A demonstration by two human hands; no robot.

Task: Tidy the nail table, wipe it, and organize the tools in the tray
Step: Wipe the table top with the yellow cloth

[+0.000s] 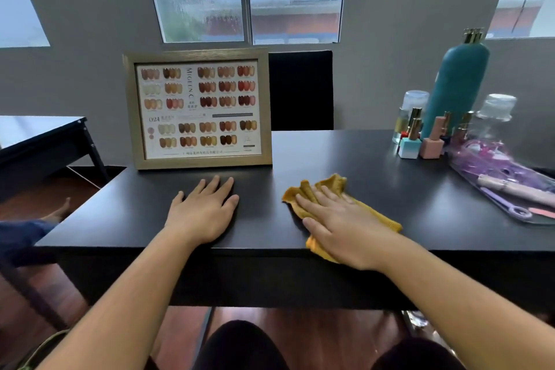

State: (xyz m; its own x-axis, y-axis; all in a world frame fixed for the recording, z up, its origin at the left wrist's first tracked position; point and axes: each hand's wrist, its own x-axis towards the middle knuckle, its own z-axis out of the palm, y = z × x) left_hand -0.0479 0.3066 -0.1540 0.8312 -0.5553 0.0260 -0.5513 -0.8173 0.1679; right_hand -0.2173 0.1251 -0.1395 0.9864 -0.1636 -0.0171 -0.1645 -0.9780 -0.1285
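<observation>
My right hand [339, 225] lies flat, fingers spread, pressing a crumpled mustard-yellow cloth [327, 186] onto the black nail table [390, 189] near its front edge. My left hand [204, 210] rests palm down on the bare tabletop, holding nothing. At the right edge a clear tray [486, 198] holds pink and purple nail tools, among them a pink file and a purple-handled tool.
A framed nail colour chart [198, 108] stands upright behind my left hand. At the back right are a teal bottle [459, 84], several polish bottles [432, 141] and clear jars. A black chair back [300, 90] is beyond the table. Another table [39, 141] stands at left.
</observation>
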